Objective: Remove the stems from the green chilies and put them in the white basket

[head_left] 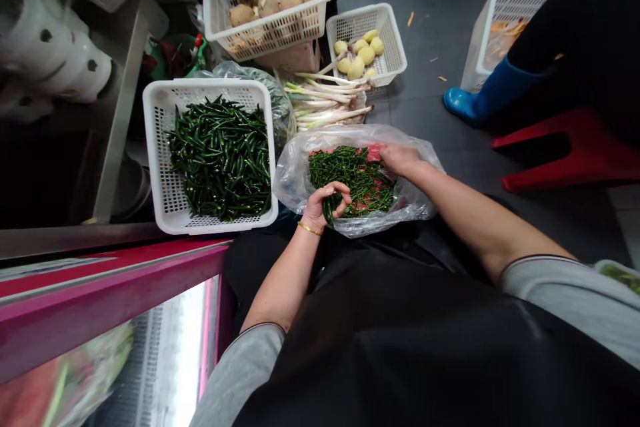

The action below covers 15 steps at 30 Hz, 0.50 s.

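My left hand (327,205) is curled around a few dark green chili peppers (330,209) at the near left edge of a clear plastic bag (293,163). Inside that open bag, thin green stems (367,180) are heaped on red plastic (374,152). My right hand (399,159) is closed at the far right side of the heap, its fingertips pinching the red plastic. To the left, a white basket (151,140) holds a large pile of green chili peppers (225,160).
Beyond the bag lie spring onions (327,100), a small basket (397,47) of peeled potatoes and a larger basket (265,33) of unpeeled ones. A person's blue boot (493,93) and a red stool (565,147) are at right. A pink-framed glass case (115,307) stands near left.
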Available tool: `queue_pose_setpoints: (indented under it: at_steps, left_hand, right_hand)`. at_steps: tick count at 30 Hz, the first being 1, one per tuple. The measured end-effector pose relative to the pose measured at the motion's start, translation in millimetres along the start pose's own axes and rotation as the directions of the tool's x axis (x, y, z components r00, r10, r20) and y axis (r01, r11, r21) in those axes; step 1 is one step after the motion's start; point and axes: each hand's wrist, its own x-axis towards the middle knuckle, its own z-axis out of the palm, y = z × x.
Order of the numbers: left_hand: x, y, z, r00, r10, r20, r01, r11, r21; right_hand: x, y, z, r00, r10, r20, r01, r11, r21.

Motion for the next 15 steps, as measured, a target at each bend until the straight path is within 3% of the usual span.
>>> queue_pose_setpoints:
  at_steps: [2, 5, 8, 10, 11, 13, 15]
  left_hand:
    - [3.5, -4.5, -0.5, 0.999, -0.031, -0.041, 0.032, 0.999, 0.028]
    - [11.4, -11.2, 0.9, 0.985, -0.129, -0.114, 0.134, 0.990, 0.040]
    - [16.8, -16.6, 5.2, 0.960, -0.234, -0.154, 0.244, 0.969, 0.046]
    - [16.0, -18.5, 8.1, 0.958, -0.250, -0.138, 0.263, 0.961, 0.085]
    - [14.3, -18.7, 9.0, 0.962, -0.243, -0.123, 0.256, 0.961, 0.107]
    - [9.4, -17.6, 9.8, 0.971, -0.224, -0.088, 0.234, 0.964, 0.126]
    - [4.2, -14.9, 9.4, 0.982, -0.180, -0.063, 0.186, 0.977, 0.105]
  right_hand:
    - [-5.3, 1.6, -2.1, 0.997, -0.064, -0.051, 0.067, 0.995, 0.072]
    - [-34.3, -3.7, -11.8, 0.963, -0.193, -0.188, 0.228, 0.956, 0.186]
    - [-60.8, -16.2, -18.3, 0.874, -0.417, -0.249, 0.472, 0.851, 0.229]
    - [-60.5, -22.5, -17.8, 0.837, -0.496, -0.230, 0.545, 0.791, 0.277]
    - [-53.8, -23.8, -16.2, 0.865, -0.457, -0.206, 0.500, 0.814, 0.297]
    - [-31.5, -23.1, -11.8, 0.965, -0.231, -0.122, 0.257, 0.926, 0.276]
    - [-6.6, -19.8, -7.7, 0.999, 0.016, -0.028, -0.011, 0.987, 0.163]
